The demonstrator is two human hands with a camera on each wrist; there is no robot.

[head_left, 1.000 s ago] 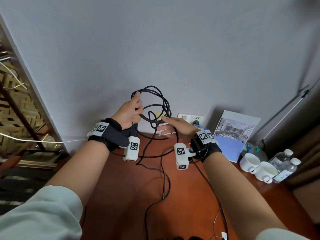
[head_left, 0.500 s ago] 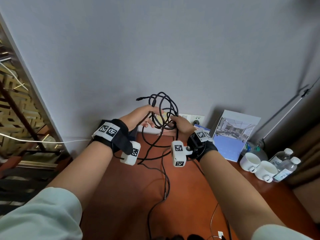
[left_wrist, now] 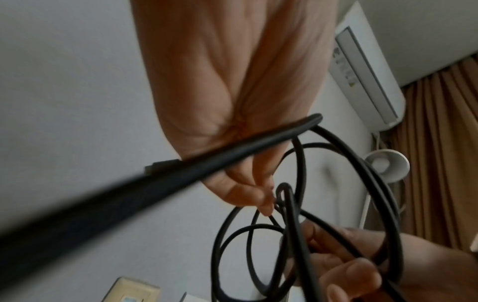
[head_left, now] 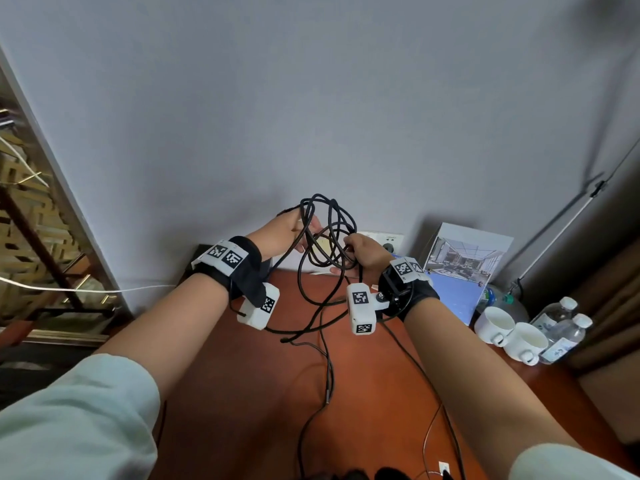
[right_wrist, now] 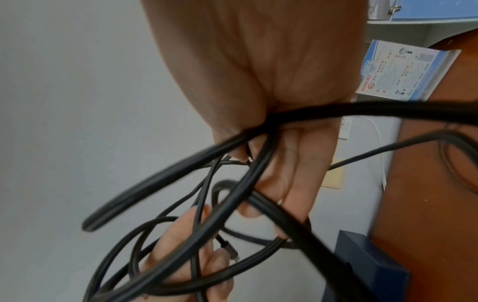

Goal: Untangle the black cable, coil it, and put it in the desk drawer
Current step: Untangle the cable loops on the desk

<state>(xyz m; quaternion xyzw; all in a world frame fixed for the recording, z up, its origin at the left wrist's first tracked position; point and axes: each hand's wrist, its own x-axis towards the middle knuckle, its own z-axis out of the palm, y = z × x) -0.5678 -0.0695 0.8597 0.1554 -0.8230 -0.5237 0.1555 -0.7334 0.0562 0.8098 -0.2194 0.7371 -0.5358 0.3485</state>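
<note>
The black cable (head_left: 329, 230) hangs as a tangle of loops in the air above the red-brown desk (head_left: 242, 393), held between both hands. My left hand (head_left: 301, 233) holds one strand that runs across its palm (left_wrist: 232, 151), and a plug end sticks out past it on the left. My right hand (head_left: 351, 252) grips several loops in its curled fingers (right_wrist: 282, 173). The rest of the cable (head_left: 322, 327) droops onto the desk, and a loose end lies toward me. No drawer is in view.
Two white cups (head_left: 495, 323) and water bottles (head_left: 561, 327) stand at the desk's right edge. A picture stand (head_left: 464, 258) and a wall socket (head_left: 384, 239) are at the back. A dark blue box (right_wrist: 372, 265) lies by the wall. Thin wires cross the desk's front.
My right hand, earlier flat under the loops, has closed round them. The left hand has moved right toward it, and the loops have bunched between the two hands.
</note>
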